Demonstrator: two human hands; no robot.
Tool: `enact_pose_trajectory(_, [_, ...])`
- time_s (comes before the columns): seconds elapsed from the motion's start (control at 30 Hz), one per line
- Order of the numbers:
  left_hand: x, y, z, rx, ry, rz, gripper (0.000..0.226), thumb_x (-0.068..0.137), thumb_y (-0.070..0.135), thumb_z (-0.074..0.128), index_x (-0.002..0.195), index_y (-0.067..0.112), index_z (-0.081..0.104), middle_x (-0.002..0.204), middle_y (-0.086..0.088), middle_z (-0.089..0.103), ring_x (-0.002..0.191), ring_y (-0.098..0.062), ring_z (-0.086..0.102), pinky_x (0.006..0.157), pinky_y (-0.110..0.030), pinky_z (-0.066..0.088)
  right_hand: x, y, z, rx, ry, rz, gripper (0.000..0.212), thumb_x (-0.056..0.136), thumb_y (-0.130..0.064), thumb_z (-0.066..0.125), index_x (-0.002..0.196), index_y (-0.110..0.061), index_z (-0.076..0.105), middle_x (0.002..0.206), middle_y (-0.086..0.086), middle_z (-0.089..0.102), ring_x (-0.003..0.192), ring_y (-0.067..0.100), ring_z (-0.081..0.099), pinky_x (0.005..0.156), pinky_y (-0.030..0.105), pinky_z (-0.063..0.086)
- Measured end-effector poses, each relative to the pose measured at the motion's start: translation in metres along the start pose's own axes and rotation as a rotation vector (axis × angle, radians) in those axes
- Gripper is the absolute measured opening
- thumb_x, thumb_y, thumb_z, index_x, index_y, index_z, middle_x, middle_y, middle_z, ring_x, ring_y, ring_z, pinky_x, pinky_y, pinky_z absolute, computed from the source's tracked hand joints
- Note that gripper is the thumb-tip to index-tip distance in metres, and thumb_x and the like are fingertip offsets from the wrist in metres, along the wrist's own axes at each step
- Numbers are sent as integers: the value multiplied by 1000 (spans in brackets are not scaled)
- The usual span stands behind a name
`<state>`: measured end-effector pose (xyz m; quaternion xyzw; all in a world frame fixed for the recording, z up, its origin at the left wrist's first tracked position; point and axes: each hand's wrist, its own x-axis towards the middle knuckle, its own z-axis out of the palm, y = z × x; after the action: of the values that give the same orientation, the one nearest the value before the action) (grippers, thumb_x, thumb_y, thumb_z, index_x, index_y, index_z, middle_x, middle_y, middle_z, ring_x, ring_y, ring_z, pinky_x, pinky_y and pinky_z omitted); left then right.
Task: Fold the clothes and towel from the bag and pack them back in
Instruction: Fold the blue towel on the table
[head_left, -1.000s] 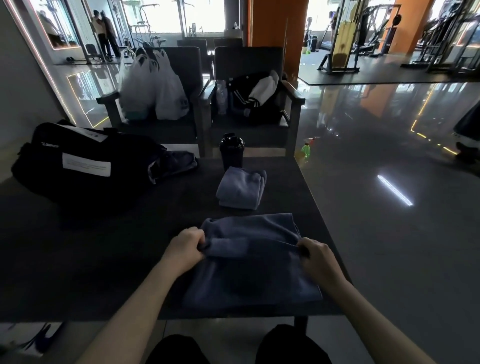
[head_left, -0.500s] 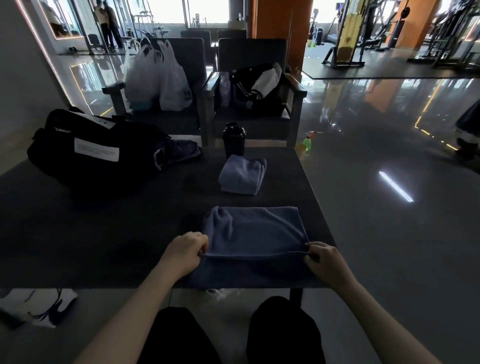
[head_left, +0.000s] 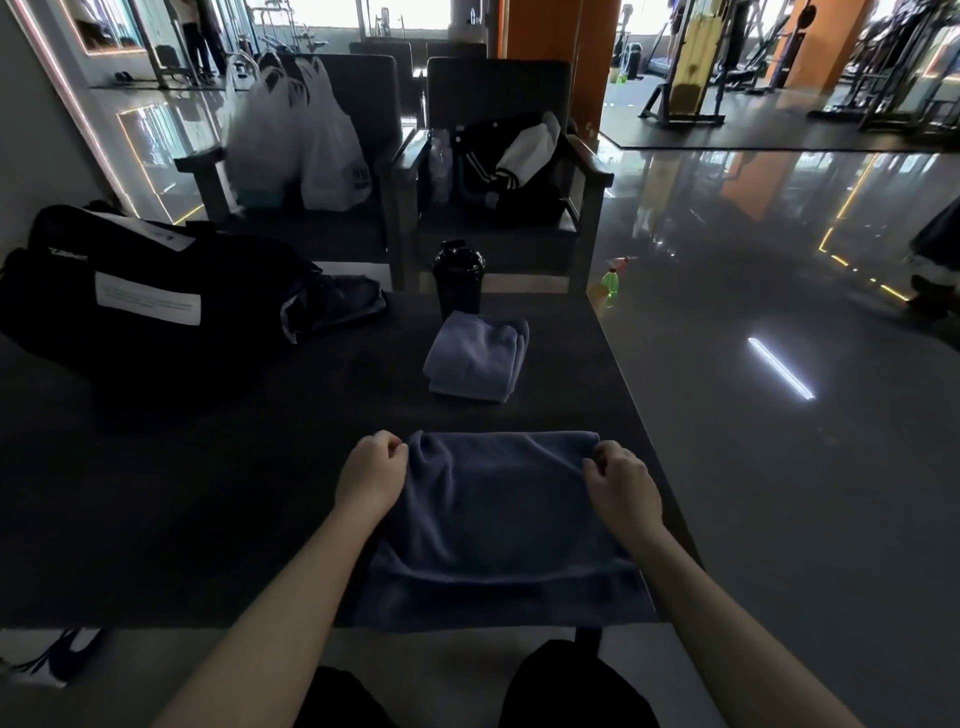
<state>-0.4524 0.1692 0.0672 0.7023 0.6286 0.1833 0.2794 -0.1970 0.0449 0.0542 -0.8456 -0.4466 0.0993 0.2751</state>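
A blue-grey towel (head_left: 498, 519) lies folded on the dark table (head_left: 182, 519) right in front of me, its near edge hanging slightly over the table's front. My left hand (head_left: 371, 470) grips its far left corner and my right hand (head_left: 618, 480) grips its far right corner, both with curled fingers. A smaller folded blue-grey cloth (head_left: 475, 356) sits further back. The black duffel bag (head_left: 150, 296) lies at the table's left, with dark clothing (head_left: 343, 301) spilling from its open end.
A black shaker bottle (head_left: 458, 278) stands behind the folded cloth. Two dark armchairs face the table: one holds white plastic bags (head_left: 296, 135), the other a black-and-white jacket (head_left: 511, 161). A green bottle (head_left: 610, 283) stands on the glossy floor to the right.
Both hands have carried the towel's edge from its middle forward to the far side, laying one half over the other. The towel now lies flatter and doubled.
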Motion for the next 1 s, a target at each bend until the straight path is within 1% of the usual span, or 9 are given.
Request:
enact_pose_trajectory(0.13, [35,9,10,27,-90,-167,46,97,47,38,114,11,59,112,-8,59,93,-21,58,80,-36,49,25,-11,15,-10,-16,99,40,96,-29,46,129,-7,46,125,13,51,111,28,51,86,38,44])
enact_pose_trajectory(0.23, [54,13,18,149,-145,-199,49,89,59,44,103,16,63,101,-4,62,88,-21,61,80,-38,52,40,-11,25,-27,9,158,42,98,-31,44,132,-6,44,127,13,47,110,28,52,77,32,39])
enact_pose_trajectory(0.3, [60,14,22,195,-131,-178,39,87,53,53,95,16,63,93,-2,63,84,-20,61,78,-36,53,45,-8,30,-32,26,201,37,98,-30,43,126,-6,48,124,13,48,104,28,54,72,30,36])
enact_pose_trajectory(0.4, [63,14,22,62,-120,-188,28,91,41,56,88,14,62,91,-5,64,77,-17,58,72,-32,49,44,-1,39,-68,101,203,29,99,-30,42,114,-9,54,114,11,52,90,25,56,65,30,36])
enact_pose_trajectory(0.47, [64,13,15,-32,-113,-218,29,94,36,52,94,10,65,95,-7,64,79,-18,56,71,-31,43,41,3,45,-100,157,167,27,99,-28,41,108,-7,56,108,11,53,85,25,56,63,30,36])
enact_pose_trajectory(0.6, [62,5,3,-172,-53,-338,35,95,33,52,115,7,63,114,-12,62,101,-26,57,79,-34,44,40,3,49,-82,210,147,24,98,-24,43,102,-4,56,105,13,54,86,29,56,63,31,36])
enact_pose_trajectory(0.77, [58,3,-11,-279,-4,-571,41,96,35,50,126,6,53,114,-15,57,90,-26,57,75,-35,47,38,4,50,-69,275,112,17,96,-18,47,96,-3,55,99,13,56,90,27,54,62,31,35])
enact_pose_trajectory(0.9, [55,5,-8,-294,65,-515,43,101,32,41,129,2,50,123,-18,55,107,-31,56,80,-37,43,37,5,50,-42,308,109,13,95,-14,47,99,-5,54,100,11,58,92,25,52,64,32,37])
enact_pose_trajectory(1.0, [47,7,-2,-228,93,-411,40,102,32,38,124,1,52,111,-15,58,92,-25,55,74,-34,42,37,5,50,-56,304,110,16,95,-12,46,106,-5,56,103,13,59,94,27,53,66,33,38])
